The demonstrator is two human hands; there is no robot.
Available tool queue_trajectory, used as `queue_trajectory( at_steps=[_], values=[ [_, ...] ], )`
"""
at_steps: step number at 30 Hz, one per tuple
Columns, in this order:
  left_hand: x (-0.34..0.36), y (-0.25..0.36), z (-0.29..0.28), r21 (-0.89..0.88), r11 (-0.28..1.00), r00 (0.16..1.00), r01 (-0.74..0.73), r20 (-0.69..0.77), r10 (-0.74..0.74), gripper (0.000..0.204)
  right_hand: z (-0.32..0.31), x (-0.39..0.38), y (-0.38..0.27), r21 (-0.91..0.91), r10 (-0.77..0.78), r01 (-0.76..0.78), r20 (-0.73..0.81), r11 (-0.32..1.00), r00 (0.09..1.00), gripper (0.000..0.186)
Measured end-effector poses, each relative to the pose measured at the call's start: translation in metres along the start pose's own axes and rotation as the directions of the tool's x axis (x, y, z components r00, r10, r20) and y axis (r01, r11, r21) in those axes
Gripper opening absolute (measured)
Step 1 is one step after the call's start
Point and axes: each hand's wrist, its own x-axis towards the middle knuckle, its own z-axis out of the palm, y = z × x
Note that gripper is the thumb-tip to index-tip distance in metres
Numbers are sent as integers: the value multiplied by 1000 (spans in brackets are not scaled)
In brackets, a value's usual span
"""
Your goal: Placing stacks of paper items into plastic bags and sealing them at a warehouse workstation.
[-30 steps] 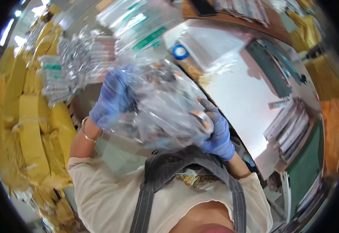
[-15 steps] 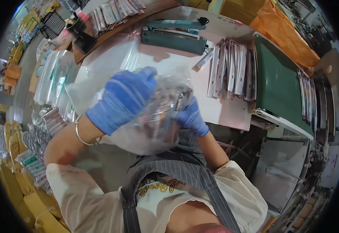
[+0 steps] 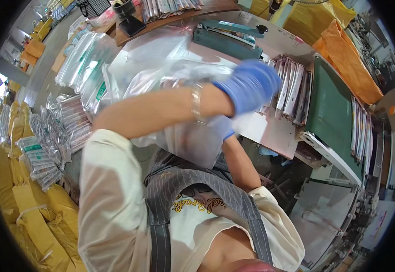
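Note:
A large clear plastic bag (image 3: 190,145) with printed items inside is in front of my apron, its lower part cloudy and creased. My left hand (image 3: 254,86), in a blue knitted glove, reaches across to the bag's right side, beside the row of flat packets. It is smeared by motion, so its fingers do not show clearly. Beneath that wrist, my right hand (image 3: 223,126), also gloved in blue, grips the bag's right side. The bag and left wrist hide most of its fingers. Loose clear plastic spreads behind my left forearm.
A green bench sealer (image 3: 227,41) stands at the table's back. Flat packets (image 3: 292,90) line up near a green board (image 3: 333,122). Clear bags (image 3: 82,63) lie at the left, above wrapped bundles (image 3: 48,131). Yellow sacks (image 3: 39,222) fill the lower left; an orange sack (image 3: 349,63) is at right.
My left hand has swung right across the bag, its forearm now lying over it. The right hand stays low at the bag's right side. The whole view has shifted slightly.

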Motion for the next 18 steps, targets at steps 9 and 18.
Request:
queue_trajectory(
  at_steps=[9,18],
  values=[
    [-78,134,113,-811,585,996,-13,40,77,26,-93,64,-9,971,76,-96,115,-219,990,24],
    [-247,20,76,-488,413,454,769,-38,-890,29,-71,143,79,781,396,447,-280,-437,875,24]
  ],
)
